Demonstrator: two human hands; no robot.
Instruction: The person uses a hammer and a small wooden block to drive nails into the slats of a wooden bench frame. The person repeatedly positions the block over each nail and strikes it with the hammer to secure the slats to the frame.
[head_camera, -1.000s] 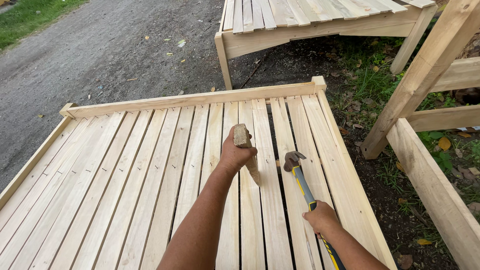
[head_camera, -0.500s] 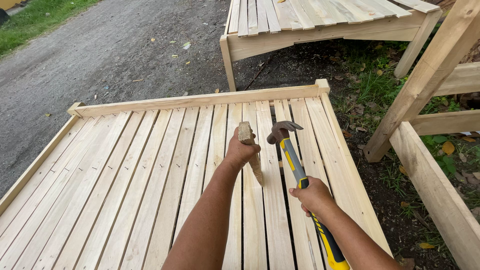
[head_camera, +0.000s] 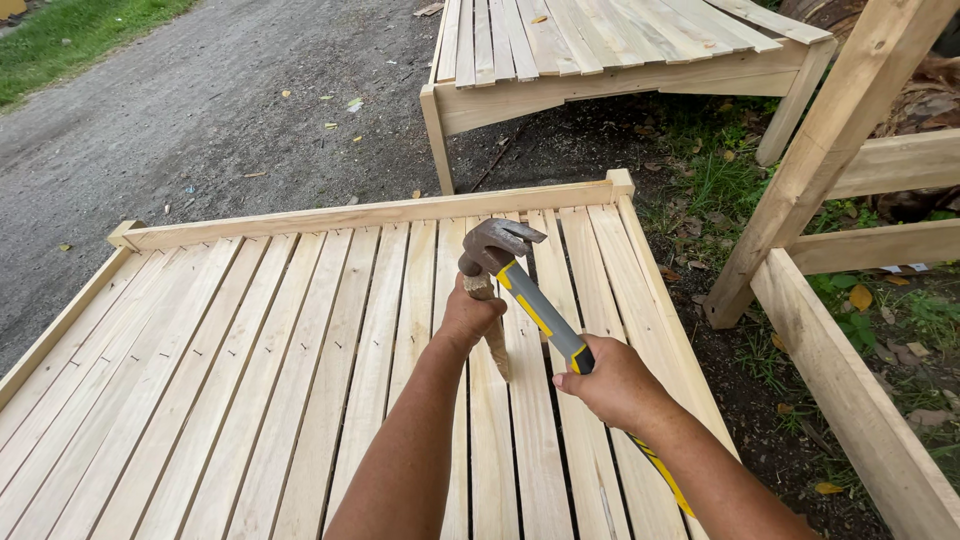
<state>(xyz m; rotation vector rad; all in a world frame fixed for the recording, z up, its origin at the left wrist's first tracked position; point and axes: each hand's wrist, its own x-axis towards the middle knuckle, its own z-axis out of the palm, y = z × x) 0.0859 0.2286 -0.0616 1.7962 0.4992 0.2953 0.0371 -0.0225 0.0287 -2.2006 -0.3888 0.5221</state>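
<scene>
My left hand (head_camera: 470, 315) grips a short wooden stick (head_camera: 495, 345) held upright, its lower end wedged in a gap between two slats of the pale slatted wooden frame (head_camera: 250, 370). My right hand (head_camera: 615, 385) holds a claw hammer by its yellow and grey handle (head_camera: 545, 318). The rusty hammer head (head_camera: 492, 245) sits right at the top end of the stick, just above my left fist.
A second slatted frame (head_camera: 600, 45) stands on legs beyond the first. Thick timber posts and rails (head_camera: 830, 160) rise at the right over grass and dirt. A gravel path (head_camera: 200, 110) runs along the left, with grass at the far corner.
The hammer has swung up from the slats and over to the left, its head now at the top of the stick. My left hand has stayed on the stick.
</scene>
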